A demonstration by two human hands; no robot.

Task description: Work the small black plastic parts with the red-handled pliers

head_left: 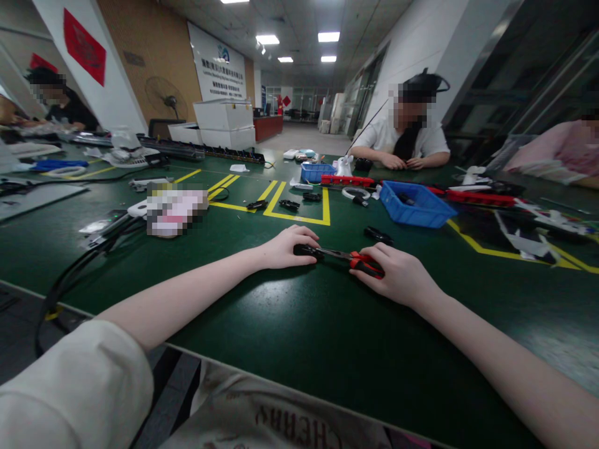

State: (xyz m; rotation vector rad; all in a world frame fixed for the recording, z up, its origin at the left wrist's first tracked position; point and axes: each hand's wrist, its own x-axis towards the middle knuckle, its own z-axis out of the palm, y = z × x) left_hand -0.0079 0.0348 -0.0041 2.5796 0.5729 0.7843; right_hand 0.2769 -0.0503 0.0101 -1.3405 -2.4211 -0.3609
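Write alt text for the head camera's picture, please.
A person's bare left grip holds a small black part while the right grip holds red-handled pliers, tips at it, over a green table. Beyond lie more black pieces and blue bins.

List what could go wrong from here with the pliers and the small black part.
The metal pliers with red-and-black handles could slip off the small, elongated, plastic-looking black part and nip the left grip, which holds that part close by. The right grip might also knock the loose, elongated black piece lying just beyond it.
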